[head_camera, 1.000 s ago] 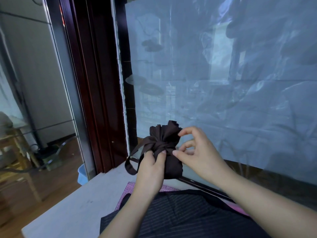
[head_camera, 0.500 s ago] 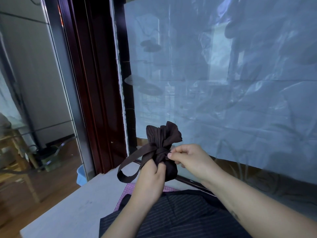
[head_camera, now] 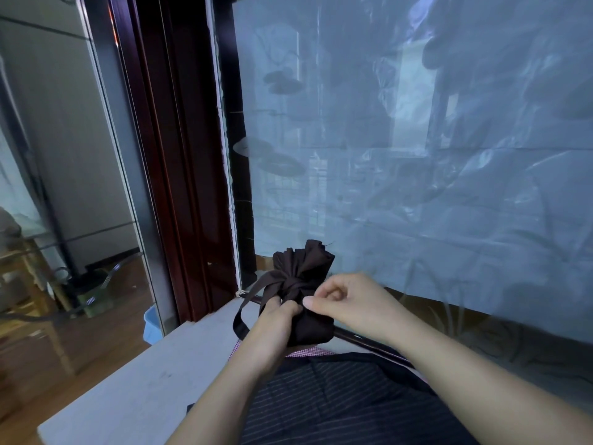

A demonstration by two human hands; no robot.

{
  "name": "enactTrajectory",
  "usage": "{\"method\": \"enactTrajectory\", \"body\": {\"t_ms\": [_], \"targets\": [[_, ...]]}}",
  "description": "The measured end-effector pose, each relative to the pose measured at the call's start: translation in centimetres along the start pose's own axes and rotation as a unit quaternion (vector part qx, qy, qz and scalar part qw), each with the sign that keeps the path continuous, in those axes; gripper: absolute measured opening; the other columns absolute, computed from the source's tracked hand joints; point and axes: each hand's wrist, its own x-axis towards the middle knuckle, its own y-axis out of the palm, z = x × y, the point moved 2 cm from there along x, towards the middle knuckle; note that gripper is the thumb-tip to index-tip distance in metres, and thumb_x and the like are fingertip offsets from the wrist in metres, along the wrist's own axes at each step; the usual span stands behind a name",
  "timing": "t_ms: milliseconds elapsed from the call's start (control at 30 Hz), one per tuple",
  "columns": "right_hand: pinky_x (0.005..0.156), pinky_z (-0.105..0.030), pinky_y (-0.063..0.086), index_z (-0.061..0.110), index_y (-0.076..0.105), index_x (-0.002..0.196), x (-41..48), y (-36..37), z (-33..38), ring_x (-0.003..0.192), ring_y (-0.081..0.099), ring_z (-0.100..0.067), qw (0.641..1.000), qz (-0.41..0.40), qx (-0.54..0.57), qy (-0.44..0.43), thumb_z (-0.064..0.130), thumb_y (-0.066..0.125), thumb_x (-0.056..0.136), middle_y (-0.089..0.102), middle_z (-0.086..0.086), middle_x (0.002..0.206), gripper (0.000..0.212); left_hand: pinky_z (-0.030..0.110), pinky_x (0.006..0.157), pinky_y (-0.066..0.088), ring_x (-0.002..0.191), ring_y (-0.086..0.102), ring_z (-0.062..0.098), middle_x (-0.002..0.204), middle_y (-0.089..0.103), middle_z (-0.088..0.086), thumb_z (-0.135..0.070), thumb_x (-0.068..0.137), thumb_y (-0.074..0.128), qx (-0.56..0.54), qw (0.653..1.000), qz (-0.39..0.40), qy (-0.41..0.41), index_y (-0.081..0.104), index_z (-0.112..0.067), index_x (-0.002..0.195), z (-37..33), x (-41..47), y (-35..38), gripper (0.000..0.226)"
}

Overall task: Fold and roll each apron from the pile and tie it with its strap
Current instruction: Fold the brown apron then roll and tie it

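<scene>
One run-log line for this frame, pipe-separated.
stage: tying | left hand: grips rolled apron | right hand: pinches strap at knot | below: striped apron on table

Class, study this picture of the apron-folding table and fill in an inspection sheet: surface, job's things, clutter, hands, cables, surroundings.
Surface: pale grey table, scuffed.
Job's things: rolled apron, dark brown, held above the table, its strap wrapped round it with a loop hanging left; striped apron lying flat over a pink checked cloth.
Clutter: blue tub on the floor beside the table.
Hands: left hand grips the roll's lower half; right hand pinches the strap at its wrap, fingers curled.
Cables: dark cord on the floor at left, behind glass.
Surroundings: plastic-covered window ahead; dark red frame beside it.
</scene>
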Motion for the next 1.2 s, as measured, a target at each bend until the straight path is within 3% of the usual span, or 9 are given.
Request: {"method": "enactTrajectory", "body": {"t_ms": [167,300,400,533,667,767,900,1067,1200], "targets": [[0.055,-0.012,0.035,0.03,0.062,0.076,0.5,1.2,-0.3,0.055,0.044,0.001,0.99,-0.121,-0.006,-0.066,0.031,0.074,0.078,0.049,0.011,0.064,0.013,0.037,0.073,0.056,0.086,0.065,0.017,0.1,0.057,0.011,-0.001,0.092,0.044,-0.02,1.0,0.021,0.011,0.05,-0.002,0.104,0.1,-0.1,0.6,0.013],[0.049,-0.013,0.032,0.02,0.054,0.065,0.3,0.7,0.2,0.051,0.037,-0.003,0.996,-0.028,-0.053,-0.06,0.027,0.064,0.087,0.047,0.006,0.06,0.026,0.042,0.092,0.048,0.093,0.057,0.02,0.095,0.054,0.006,-0.018,0.094,0.046,0.154,0.987,-0.026,0.047,0.051,-0.012,0.096,0.4,-0.1,-0.3,0.008],[0.05,-0.026,0.022,0.011,0.05,0.067,0.1,0.2,0.4,0.057,0.031,-0.015,0.995,0.042,-0.081,-0.035,0.022,0.057,0.088,0.038,-0.008,0.064,0.025,0.027,0.065,0.038,0.073,0.043,0.01,0.082,0.043,-0.001,-0.019,0.097,0.042,0.233,0.967,-0.032,0.098,0.045,-0.015,0.088,0.6,-0.5,-0.1,0.01],[0.053,-0.028,0.024,0.014,0.053,0.063,-0.4,-0.7,0.2,0.05,0.032,-0.013,0.993,0.101,-0.056,0.01,0.027,0.055,0.09,0.039,0.0,0.054,0.031,0.022,0.066,0.039,0.075,0.044,0.009,0.086,0.045,0.0,-0.017,0.097,0.042,0.253,0.959,-0.029,0.123,0.045,-0.013,0.088,0.8,-0.3,0.3,0.01],[0.052,-0.017,0.031,0.023,0.063,0.079,-0.9,-0.7,-0.3,0.05,0.041,-0.001,0.992,0.007,-0.114,-0.044,0.038,0.062,0.088,0.051,0.011,0.061,0.017,0.029,0.084,0.049,0.087,0.056,0.017,0.101,0.055,0.011,-0.017,0.09,0.053,0.14,0.989,-0.038,0.038,0.05,-0.013,0.087,0.1,0.8,-0.1,0.005],[0.061,-0.017,0.038,0.033,0.061,0.094,-0.7,0.0,-0.9,0.058,0.046,0.003,0.991,-0.095,-0.071,-0.063,0.044,0.07,0.078,0.054,0.013,0.073,0.022,0.029,0.07,0.059,0.087,0.061,0.023,0.097,0.057,0.013,-0.003,0.092,0.049,-0.029,1.0,0.006,0.005,0.052,-0.006,0.094,-0.2,-0.1,0.6,0.004],[0.065,-0.024,0.046,0.036,0.06,0.082,-0.1,1.0,-1.7,0.064,0.052,-0.002,0.981,-0.177,-0.033,-0.069,0.041,0.076,0.072,0.055,0.012,0.07,0.02,0.038,0.067,0.059,0.098,0.062,0.027,0.114,0.055,0.017,0.001,0.094,0.046,-0.082,0.996,0.044,-0.008,0.048,0.0,0.112,0.3,-0.8,1.5,0.018],[0.067,-0.019,0.047,0.03,0.058,0.085,0.0,1.6,-1.9,0.066,0.053,0.0,0.98,-0.181,-0.038,-0.068,0.022,0.074,0.076,0.061,0.014,0.075,0.02,0.043,0.087,0.051,0.084,0.055,0.016,0.09,0.051,0.005,-0.018,0.09,0.053,0.086,0.996,-0.009,0.038,0.046,-0.008,0.088,0.7,-0.9,1.2,0.012],[0.061,-0.009,0.041,0.025,0.055,0.086,0.1,1.1,-1.2,0.065,0.057,-0.002,0.993,-0.117,-0.008,-0.025,0.016,0.069,0.079,0.067,0.004,0.077,0.018,0.027,0.066,0.035,0.072,0.039,0.009,0.079,0.039,-0.003,-0.016,0.097,0.043,0.204,0.974,-0.033,0.093,0.041,-0.014,0.081,0.5,-1.1,0.8,0.016]]}}
